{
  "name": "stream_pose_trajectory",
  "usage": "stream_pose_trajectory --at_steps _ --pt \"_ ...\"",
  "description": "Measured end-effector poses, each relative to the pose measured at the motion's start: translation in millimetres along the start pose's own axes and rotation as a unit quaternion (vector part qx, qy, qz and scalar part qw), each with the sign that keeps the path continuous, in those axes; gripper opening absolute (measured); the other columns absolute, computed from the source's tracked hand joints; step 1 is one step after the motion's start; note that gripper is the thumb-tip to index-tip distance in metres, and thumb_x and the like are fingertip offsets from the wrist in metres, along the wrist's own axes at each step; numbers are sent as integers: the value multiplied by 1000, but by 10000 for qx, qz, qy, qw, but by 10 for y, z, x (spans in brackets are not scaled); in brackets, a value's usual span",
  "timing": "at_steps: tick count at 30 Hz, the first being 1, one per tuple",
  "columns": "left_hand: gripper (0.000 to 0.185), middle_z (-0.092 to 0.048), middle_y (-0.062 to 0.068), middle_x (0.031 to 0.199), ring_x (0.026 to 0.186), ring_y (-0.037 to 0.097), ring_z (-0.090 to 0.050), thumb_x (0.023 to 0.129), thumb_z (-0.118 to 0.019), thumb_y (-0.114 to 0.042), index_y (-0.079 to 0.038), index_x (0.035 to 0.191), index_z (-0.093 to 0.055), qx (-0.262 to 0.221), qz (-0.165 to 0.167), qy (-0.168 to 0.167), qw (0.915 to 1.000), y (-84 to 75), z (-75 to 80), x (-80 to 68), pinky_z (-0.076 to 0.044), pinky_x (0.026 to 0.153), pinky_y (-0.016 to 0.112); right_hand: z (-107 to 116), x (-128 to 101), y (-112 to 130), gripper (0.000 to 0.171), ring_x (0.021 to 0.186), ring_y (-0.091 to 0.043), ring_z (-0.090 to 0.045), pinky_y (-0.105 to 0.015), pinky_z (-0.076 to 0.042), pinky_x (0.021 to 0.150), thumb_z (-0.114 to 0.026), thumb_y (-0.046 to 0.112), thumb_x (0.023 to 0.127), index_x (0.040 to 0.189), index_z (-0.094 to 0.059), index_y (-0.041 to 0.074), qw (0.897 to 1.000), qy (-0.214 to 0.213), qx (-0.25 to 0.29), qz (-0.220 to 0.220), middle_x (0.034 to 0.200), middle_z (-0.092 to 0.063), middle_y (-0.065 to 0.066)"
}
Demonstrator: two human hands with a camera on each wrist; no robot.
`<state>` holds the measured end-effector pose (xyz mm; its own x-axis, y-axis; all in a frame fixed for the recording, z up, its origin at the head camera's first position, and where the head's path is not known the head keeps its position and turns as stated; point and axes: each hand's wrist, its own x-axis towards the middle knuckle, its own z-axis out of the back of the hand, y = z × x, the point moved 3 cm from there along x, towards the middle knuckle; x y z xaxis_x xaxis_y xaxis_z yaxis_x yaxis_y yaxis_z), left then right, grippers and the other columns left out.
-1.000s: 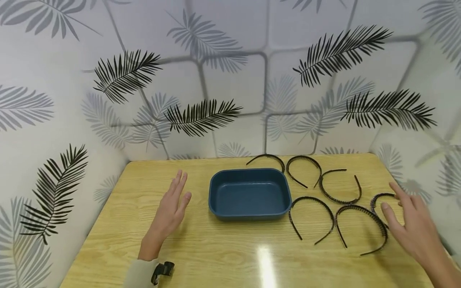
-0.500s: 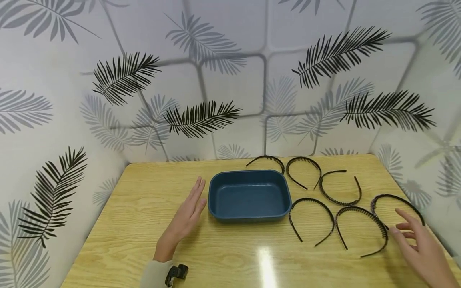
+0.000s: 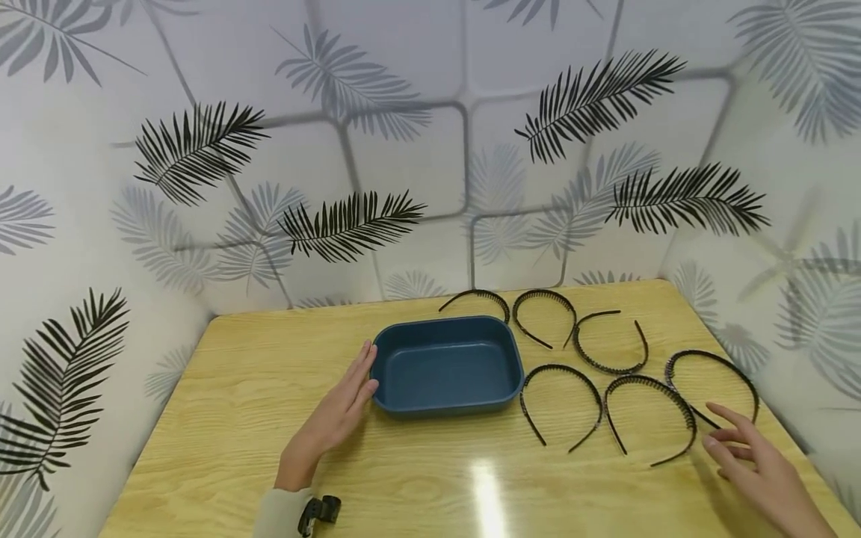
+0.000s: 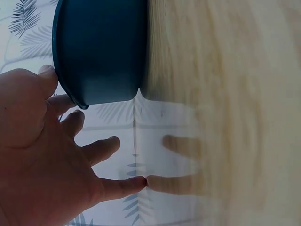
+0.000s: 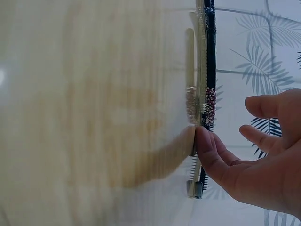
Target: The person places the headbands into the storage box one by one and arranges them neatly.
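— Leaf-patterned walls are seen round a glossy wooden table (image 3: pixel 417 478). What is held?

— Nothing. The left hand (image 3: pixel 334 418) is laid flat, fingers straight, against the tray (image 3: pixel 447 365). The right hand (image 3: pixel 753 463) is kept relaxed beside the nearest headband (image 3: pixel 713 381), one fingertip on the table.

— Risks?

— That headband could probably be skidded off the near edge by a careless touch.

— And the tray?

— Nothing is held in it; six headbands are spread to its right.

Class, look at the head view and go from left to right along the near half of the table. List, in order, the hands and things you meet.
Left hand → blue tray → first near headband → second near headband → right hand.
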<state>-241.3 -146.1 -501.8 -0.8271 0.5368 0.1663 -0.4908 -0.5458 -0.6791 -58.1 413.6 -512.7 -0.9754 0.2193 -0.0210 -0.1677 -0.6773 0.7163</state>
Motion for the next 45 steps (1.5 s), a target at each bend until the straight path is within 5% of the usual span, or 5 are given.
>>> stream_pose_trajectory --at_steps 5,10,18,35,45 --pt "61 -4 12 171 156 32 -10 115 -37 -26 -3 165 -11 -38 -37 91 9999 -12 50 5 -18 121 57 -38 26 25 62 86 1 -64 -29 -60 65 -56 26 109 156 -31 -4 9993 92 348 32 122 -59 -35" --pt "60 -3 10 171 156 32 -10 115 -36 -25 -2 164 -11 6 -39 108 9999 -32 71 6 -19 121 56 -80 71 55 55 85 12 -58 -29 -61 66 -59 19 107 150 -38 -7 9985 53 513 201 122 -59 -37" --pt "60 -7 15 171 156 32 -13 114 -38 -22 0 164 -13 76 -48 77 9999 -43 64 -24 -20 120 56 -137 147 81 43 81 10 -59 -29 -60 63 -66 3 100 137 -53 -14 9979 -76 352 543 117 -61 -36" --pt "59 -7 14 171 155 34 -15 115 -36 -24 0 164 -13 151 -173 55 9997 -49 1 17 -22 119 56 -86 172 92 40 65 -7 -66 -25 -50 57 -74 8 94 127 -65 -13 9987 -262 -364 224 110 -63 -28" --pt "59 -8 16 171 155 34 -15 114 -37 -23 0 164 -13 163 -142 42 9998 -68 -1 18 -22 118 57 -54 166 64 41 83 10 -62 -22 -58 68 -73 9 95 130 -65 -12 9990 -205 378 -83 131 -58 -39"
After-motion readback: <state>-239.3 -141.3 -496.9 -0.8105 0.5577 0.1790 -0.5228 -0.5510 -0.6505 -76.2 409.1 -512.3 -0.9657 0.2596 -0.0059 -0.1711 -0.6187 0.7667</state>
